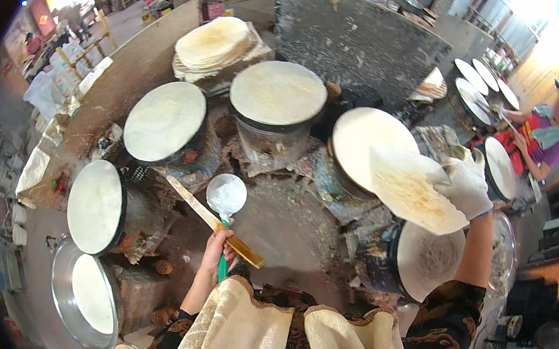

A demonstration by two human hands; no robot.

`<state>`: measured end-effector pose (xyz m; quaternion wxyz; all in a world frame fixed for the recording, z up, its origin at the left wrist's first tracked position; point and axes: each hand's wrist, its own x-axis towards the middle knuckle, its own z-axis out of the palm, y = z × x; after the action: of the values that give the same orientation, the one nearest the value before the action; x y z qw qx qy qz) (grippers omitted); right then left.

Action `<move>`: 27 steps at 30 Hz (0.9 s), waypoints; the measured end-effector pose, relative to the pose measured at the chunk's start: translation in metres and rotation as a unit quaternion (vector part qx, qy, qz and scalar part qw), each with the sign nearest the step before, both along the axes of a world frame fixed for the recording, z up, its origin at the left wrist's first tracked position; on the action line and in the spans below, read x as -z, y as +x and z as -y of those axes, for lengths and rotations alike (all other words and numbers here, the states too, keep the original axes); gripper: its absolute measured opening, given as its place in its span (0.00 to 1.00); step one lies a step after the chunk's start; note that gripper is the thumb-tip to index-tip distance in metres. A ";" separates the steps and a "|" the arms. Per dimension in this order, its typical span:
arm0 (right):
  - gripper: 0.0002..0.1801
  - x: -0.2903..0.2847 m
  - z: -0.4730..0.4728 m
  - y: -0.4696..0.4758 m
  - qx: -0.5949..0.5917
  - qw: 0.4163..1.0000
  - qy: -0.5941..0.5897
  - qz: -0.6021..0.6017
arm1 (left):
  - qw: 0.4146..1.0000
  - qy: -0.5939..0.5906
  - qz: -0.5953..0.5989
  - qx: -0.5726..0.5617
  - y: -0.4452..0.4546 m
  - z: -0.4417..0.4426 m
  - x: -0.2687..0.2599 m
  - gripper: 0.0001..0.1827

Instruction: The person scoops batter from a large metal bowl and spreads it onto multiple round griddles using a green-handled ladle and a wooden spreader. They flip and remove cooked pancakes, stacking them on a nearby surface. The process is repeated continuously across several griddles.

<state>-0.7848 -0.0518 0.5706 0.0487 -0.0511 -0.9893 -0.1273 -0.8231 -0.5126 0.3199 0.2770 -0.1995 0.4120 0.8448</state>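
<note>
My left hand (pixel 218 250) grips the green handle of a ladle (pixel 226 197) whose bowl is coated with white batter. The same hand holds a flat wooden spatula (pixel 197 206) across the ladle's handle. A white work glove covers my right hand (pixel 466 186), which pinches a thin, browned round pancake (pixel 414 186) by its upper right edge. This pancake hangs between a round griddle (pixel 375 139) with a white sheet on it and a lower right griddle (pixel 428 261) with a greyish, brown-marked surface. It hides part of both griddles.
Batter-covered griddles on stoves curve around me: left (pixel 95 207), upper left (pixel 164 121) and centre (pixel 278 93). Behind them is a pancake stack (pixel 215 46) and a dark upright board (pixel 354 37). A metal basin (pixel 57 278) holds white batter. A person (pixel 541 133) works at griddles on the right.
</note>
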 end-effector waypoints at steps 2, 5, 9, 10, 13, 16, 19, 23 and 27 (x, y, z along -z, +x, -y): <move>0.22 -0.002 0.039 -0.044 -0.021 0.999 -0.031 -0.006 | 1.000 0.015 -0.013 -0.016 -0.016 0.024 0.006 0.13; 0.26 -0.001 0.081 -0.110 -0.024 0.998 -0.051 0.020 | 0.999 0.023 -0.021 -0.028 -0.038 0.053 0.001 0.20; 0.25 -0.006 0.133 -0.220 -0.007 0.992 -0.125 0.016 | 0.998 0.025 -0.027 -0.055 -0.073 0.095 -0.011 0.22; 0.19 -0.012 0.158 -0.249 -0.011 0.993 -0.121 0.016 | 0.997 0.017 -0.034 -0.074 -0.078 0.110 -0.018 0.22; 0.19 -0.013 0.204 -0.335 -0.055 0.988 -0.140 0.015 | 0.993 -0.013 -0.041 -0.113 -0.095 0.135 -0.016 0.23; 0.21 -0.019 0.247 -0.424 -0.103 0.983 -0.153 0.022 | 0.984 -0.072 -0.038 -0.156 -0.111 0.149 -0.022 0.12; 0.26 -0.024 0.288 -0.506 -0.120 0.967 -0.225 0.020 | 0.971 -0.028 -0.031 -0.236 -0.126 0.164 -0.008 0.10; 0.30 -0.017 0.300 -0.621 -0.124 0.916 -0.380 -0.026 | 0.937 -0.025 -0.027 -0.348 -0.147 0.173 -0.003 0.06; 0.28 0.042 0.293 -0.704 -0.074 0.747 -0.660 -0.025 | 0.896 -0.007 -0.009 -0.445 -0.160 0.181 0.005 0.17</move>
<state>-1.4892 -0.3445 0.5285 0.0371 -0.0007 -0.8260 0.5625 -0.9834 -0.6932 0.3153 -0.1324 -0.3566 0.2884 0.8787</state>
